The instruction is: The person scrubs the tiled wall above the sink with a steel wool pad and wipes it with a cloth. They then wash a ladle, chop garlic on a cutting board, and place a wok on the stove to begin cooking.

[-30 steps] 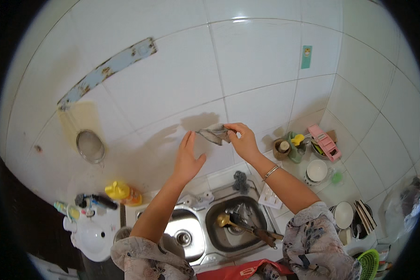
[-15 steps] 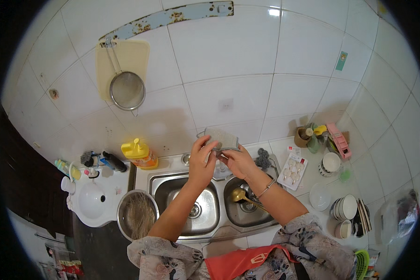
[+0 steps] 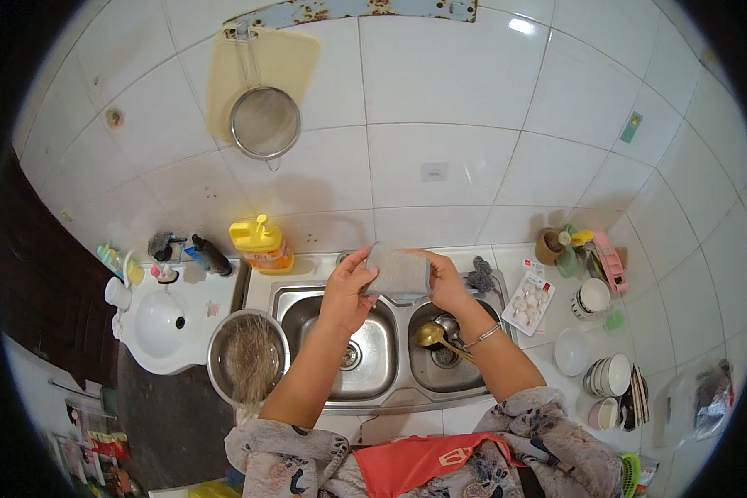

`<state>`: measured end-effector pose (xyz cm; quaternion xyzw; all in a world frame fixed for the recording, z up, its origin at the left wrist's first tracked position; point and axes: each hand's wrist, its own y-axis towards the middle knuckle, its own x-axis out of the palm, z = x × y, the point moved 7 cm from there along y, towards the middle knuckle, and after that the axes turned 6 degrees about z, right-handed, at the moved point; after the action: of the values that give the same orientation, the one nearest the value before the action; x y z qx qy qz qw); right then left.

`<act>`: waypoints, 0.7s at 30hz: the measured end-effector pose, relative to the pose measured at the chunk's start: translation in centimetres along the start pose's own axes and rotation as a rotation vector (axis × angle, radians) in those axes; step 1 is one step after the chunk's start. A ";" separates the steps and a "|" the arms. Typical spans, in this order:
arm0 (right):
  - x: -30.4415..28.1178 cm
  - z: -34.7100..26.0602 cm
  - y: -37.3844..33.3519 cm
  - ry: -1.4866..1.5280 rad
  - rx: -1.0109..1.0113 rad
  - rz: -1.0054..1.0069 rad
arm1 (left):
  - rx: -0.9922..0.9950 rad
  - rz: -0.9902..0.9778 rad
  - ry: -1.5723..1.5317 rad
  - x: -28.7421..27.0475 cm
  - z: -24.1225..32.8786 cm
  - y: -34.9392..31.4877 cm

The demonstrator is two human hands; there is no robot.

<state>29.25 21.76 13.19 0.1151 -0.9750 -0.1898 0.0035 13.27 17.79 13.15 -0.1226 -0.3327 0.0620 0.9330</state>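
Note:
Over the back rim of the double steel sink (image 3: 400, 365), I hold a light grey, rectangular dishcloth (image 3: 398, 272), spread fairly flat. My left hand (image 3: 349, 289) grips its left edge, thumb on the face toward me. At the opposite edge, my right hand (image 3: 450, 286) is closed on it, with some fingers hidden behind. The cloth and hands block the view of the faucet area. Below my right wrist, a golden ladle (image 3: 430, 334) and a steel spoon-like utensil lie in the right basin.
Left of the sink stand a steel bowl of thin brown strands (image 3: 251, 357) and a yellow pump jug (image 3: 261, 243). A dark grey scrubber (image 3: 480, 274) lies behind the right basin. Farther right are a white package (image 3: 529, 304), stacked bowls (image 3: 611, 375) and chopsticks. A strainer (image 3: 265, 123) hangs on the wall.
The cloth has turned from a tilted, bunched hold to a flatter, more upright face, my hands now at its opposite sides. The whole view has shifted slightly.

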 end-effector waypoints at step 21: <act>-7.2 1.5 -0.9 1.182 0.595 0.097 | 0.244 -0.189 0.532 7.1 -5.7 3.8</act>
<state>36.42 23.16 11.72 0.1518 -0.8239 0.1831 0.5144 22.27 21.73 12.15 0.0100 -0.0768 -0.0198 0.9968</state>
